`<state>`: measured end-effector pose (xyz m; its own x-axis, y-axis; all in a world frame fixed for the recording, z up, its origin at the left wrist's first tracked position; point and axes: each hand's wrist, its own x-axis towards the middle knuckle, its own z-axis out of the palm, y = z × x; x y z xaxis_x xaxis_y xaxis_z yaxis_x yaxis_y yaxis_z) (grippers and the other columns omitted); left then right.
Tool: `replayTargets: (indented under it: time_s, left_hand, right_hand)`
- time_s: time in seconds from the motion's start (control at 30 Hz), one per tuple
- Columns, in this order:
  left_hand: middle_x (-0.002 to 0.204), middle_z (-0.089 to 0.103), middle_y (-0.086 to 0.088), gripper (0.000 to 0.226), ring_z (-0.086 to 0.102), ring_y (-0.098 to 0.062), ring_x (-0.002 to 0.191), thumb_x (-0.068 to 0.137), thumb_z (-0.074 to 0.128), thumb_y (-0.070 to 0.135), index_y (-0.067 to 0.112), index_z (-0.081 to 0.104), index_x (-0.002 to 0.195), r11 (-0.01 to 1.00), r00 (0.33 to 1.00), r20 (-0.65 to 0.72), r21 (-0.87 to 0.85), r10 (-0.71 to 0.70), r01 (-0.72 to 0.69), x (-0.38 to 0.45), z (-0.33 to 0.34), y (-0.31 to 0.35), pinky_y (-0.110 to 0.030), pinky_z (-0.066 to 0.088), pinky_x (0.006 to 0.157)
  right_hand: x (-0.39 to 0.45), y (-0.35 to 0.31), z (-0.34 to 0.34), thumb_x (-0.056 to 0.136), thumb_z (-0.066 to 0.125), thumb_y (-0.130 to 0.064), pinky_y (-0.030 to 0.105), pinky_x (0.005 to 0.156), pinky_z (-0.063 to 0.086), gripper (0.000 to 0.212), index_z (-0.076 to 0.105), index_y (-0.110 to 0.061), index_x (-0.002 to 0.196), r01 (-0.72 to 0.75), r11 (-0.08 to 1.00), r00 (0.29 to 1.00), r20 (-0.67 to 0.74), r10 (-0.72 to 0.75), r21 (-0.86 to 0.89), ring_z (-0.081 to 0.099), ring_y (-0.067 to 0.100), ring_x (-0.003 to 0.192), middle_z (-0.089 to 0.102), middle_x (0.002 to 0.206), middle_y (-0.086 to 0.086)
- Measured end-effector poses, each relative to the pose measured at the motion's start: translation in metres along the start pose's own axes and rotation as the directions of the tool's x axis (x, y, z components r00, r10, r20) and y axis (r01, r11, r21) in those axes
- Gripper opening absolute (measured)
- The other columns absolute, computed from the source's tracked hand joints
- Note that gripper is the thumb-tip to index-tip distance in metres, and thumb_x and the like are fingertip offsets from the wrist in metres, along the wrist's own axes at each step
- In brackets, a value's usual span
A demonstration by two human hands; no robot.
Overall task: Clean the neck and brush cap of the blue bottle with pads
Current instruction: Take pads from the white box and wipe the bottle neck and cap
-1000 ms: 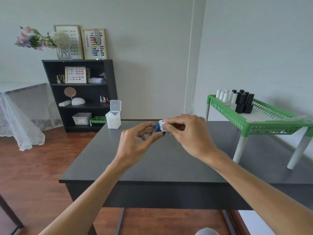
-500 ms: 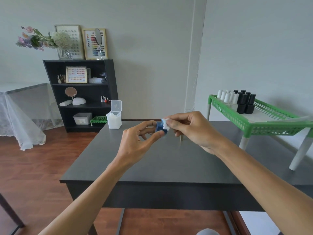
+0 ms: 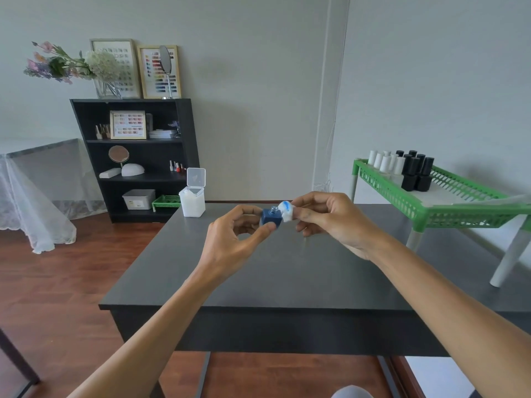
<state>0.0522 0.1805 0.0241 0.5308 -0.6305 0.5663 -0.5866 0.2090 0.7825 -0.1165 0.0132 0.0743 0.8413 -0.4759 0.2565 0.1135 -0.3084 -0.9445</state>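
Room: pale walls, wood floor; dark table (image 3: pixel 287 282) at centre, its near edge towards the viewer and its right end running out of view.

Left hand (image 3: pixel 232 242): raised above the middle of the table; thumb and fingers closed on the blue bottle (image 3: pixel 271 218), a small square body with a bare threaded neck, uncapped; the fingers behind the bottle are partly hidden by it.

Right hand (image 3: pixel 330 218): just beside the bottle on its right; fingertips pinched on a white pad (image 3: pixel 286 211), crumpled, with a blue smear on its upper face; whether pad and neck touch cannot be told; the brush cap cannot be made out, and the palm's contents are hidden behind the curled fingers.

Far left corner of the table: white pad box (image 3: pixel 192 201), its clear lid standing open; contents indistinct.

Right side of the table: green rack (image 3: pixel 431 208) on white legs, cut off at the right edge of view; white bottles (image 3: pixel 383 163) and black bottles (image 3: pixel 415 172) grouped at its far left corner.

Against the back wall: black shelf unit (image 3: pixel 135 159) holding framed colour charts, a round mirror and small items too small to name; flowers (image 3: pixel 69 64) in a vase on top; lace-draped table (image 3: pixel 31 182) at far left, cut off.

Bottom edge: a pale rounded shape (image 3: pixel 350 393), mostly out of view, unidentifiable.
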Motion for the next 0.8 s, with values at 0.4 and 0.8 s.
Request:
replayTargets:
  time_s: [0.4,0.8]
  left_hand:
    - [0.101,0.079,0.012,0.03,0.076,-0.013,0.09,0.081,0.089,0.04,0.033,0.073,0.105,0.998,0.999,0.032,-0.054,0.033,-0.031,0.007,0.001,-0.004,-0.022,0.059,0.086]
    - [0.096,0.077,0.011,0.036,0.075,-0.013,0.087,0.081,0.088,0.042,0.028,0.068,0.108,0.999,0.999,0.04,-0.052,0.007,-0.005,0.028,0.011,-0.037,-0.021,0.06,0.08]
  right_hand:
    - [0.026,0.005,-0.02,0.091,0.084,-0.027,0.019,0.065,0.055,0.007,0.083,-0.032,0.095,0.189,0.954,0.98,-0.011,-0.196,-0.232,0.069,0.007,0.068,0.079,0.083,-0.004]
    - [0.085,0.022,-0.046,0.091,0.084,-0.03,0.01,0.064,0.049,0.006,0.081,-0.028,0.096,0.219,0.943,0.94,-0.206,-0.273,-0.252,0.071,0.003,0.07,0.082,0.085,-0.007]
